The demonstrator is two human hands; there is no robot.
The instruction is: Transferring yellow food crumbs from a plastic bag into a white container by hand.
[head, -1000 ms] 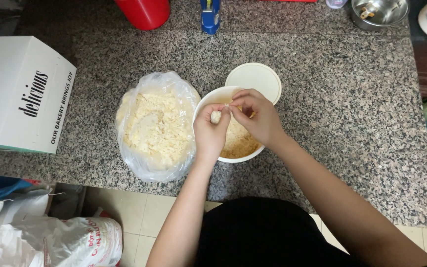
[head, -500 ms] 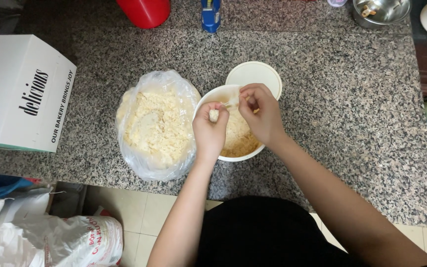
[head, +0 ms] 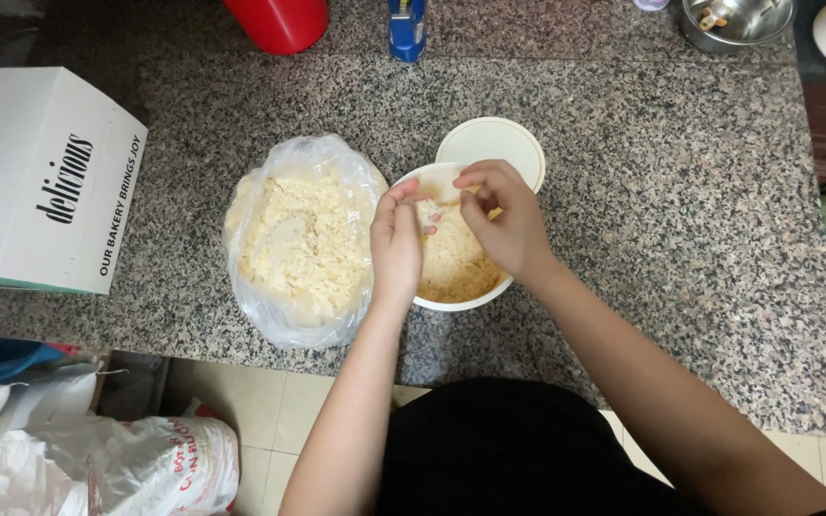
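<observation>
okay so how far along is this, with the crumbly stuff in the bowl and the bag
Done: the white bowl already holds a layer of pale crumbs, and its lid lies off beside it. In hand: the left hand and right hand are over the bowl, pinching a small lump between the fingertips. Left: the open plastic bag next to it is still heaped with crumbly mix.

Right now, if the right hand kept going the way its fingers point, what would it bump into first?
The right hand points its fingers left, toward the left hand over the white bowl. It would most likely meet the left hand's fingertips and the pale lump pinched there first, though their heights are hard to judge from above.
</observation>
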